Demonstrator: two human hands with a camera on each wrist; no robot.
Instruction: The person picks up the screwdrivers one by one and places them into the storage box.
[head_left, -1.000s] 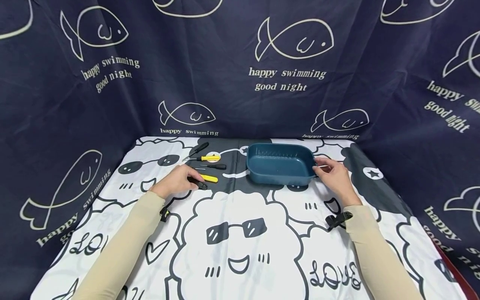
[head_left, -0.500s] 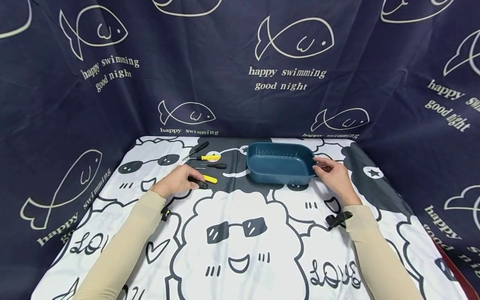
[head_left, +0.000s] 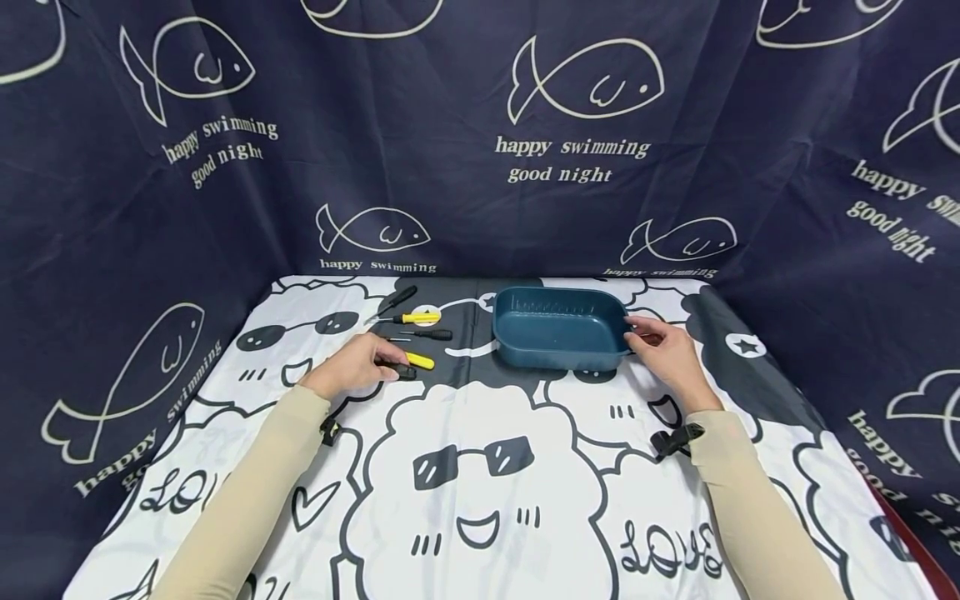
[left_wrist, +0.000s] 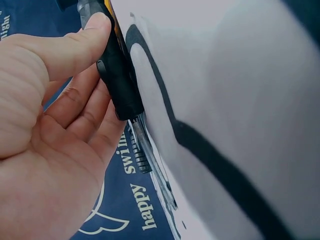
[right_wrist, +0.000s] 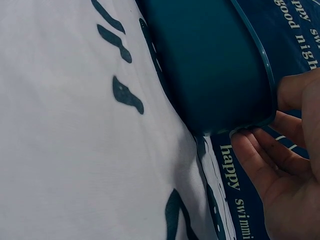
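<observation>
Thumb and fingers of my left hand (head_left: 363, 362) pinch a black-handled screwdriver (left_wrist: 122, 87) at the left of the table. Its metal shaft points back past the palm in the left wrist view, and the hand covers much of it in the head view. A yellow-handled tool (head_left: 420, 361) lies just beyond those fingers, partly hidden by them. On the other side, my right hand (head_left: 667, 350) holds the right end of a teal rectangular bin (head_left: 558, 358). In the right wrist view, thumb and fingers grip the rim at the bin's (right_wrist: 215, 65) end.
Behind the left hand lie a black screwdriver (head_left: 431, 334), a yellow-handled screwdriver (head_left: 420, 317) and another black-handled tool (head_left: 401, 296). A printed white cloth (head_left: 480, 500) covers the table. Dark blue curtains (head_left: 465, 192) with fish drawings hang at the back and sides.
</observation>
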